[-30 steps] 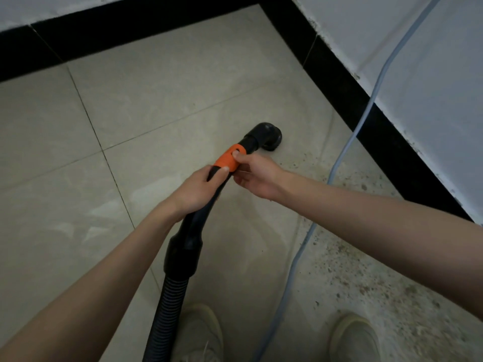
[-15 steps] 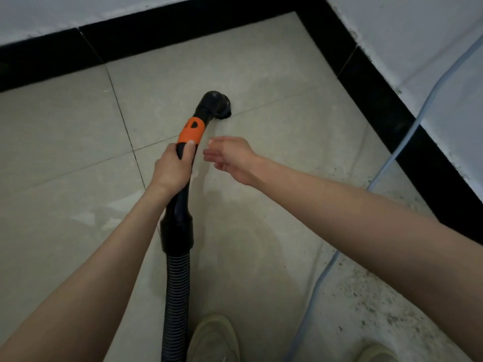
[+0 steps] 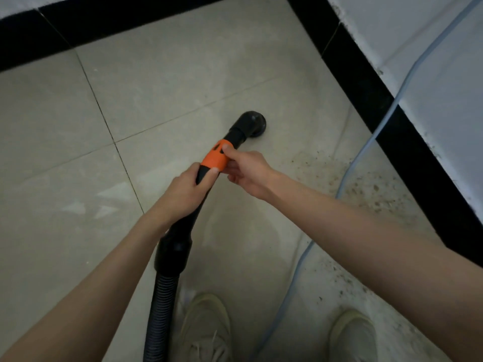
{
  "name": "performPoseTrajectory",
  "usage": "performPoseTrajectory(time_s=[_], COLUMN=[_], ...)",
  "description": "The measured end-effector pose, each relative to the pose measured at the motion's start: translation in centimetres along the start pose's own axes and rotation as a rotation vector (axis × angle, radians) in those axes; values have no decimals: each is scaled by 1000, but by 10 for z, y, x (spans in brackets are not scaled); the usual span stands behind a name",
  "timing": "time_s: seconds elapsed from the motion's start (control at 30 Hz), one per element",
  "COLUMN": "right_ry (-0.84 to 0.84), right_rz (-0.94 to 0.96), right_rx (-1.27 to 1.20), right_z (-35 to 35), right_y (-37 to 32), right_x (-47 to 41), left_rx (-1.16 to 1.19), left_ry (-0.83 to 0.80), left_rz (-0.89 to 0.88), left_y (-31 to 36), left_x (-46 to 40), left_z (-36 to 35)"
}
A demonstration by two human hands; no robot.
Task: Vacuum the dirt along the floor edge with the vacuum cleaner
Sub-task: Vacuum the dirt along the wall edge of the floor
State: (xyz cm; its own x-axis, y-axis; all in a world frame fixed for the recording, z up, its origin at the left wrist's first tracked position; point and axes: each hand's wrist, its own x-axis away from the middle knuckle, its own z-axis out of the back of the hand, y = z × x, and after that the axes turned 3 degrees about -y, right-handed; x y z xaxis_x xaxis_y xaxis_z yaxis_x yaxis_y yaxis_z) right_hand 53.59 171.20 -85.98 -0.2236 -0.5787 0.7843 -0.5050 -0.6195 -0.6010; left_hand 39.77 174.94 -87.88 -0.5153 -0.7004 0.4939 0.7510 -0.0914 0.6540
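1. Half a second ago the right hand point(image 3: 249, 169) hung free of the wand; now I see its fingers point(image 3: 230, 150) pinching the orange collar point(image 3: 216, 158) again.
2. Left hand point(image 3: 187, 190) grips the black wand just behind the collar, fingers wrapped round it.
3. Nozzle point(image 3: 252, 124) has swung back toward the dirt point(image 3: 366, 189) by the black skirting point(image 3: 407, 142), not yet on it.
4. I judge the edge largely unswept.
5. Nozzle mouth hidden; hose point(image 3: 159, 309) cut off at the frame bottom.

Indoor room corner: tiled floor point(image 3: 65, 126), black skirting point(image 3: 366, 82).
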Motion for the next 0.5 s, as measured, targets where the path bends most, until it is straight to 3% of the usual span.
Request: performPoseTrajectory(time_s=[0.2,0.5], right_ry=[32,-27], right_rz=[-120,-32], right_rx=[18,280], right_z=[42,51], right_y=[27,29], right_x=[60,89], left_rx=[-91,-188], left_ry=[-116,-36], left_rz=[2,68], left_y=[20,37], left_x=[39,61], left_z=[-25,-39])
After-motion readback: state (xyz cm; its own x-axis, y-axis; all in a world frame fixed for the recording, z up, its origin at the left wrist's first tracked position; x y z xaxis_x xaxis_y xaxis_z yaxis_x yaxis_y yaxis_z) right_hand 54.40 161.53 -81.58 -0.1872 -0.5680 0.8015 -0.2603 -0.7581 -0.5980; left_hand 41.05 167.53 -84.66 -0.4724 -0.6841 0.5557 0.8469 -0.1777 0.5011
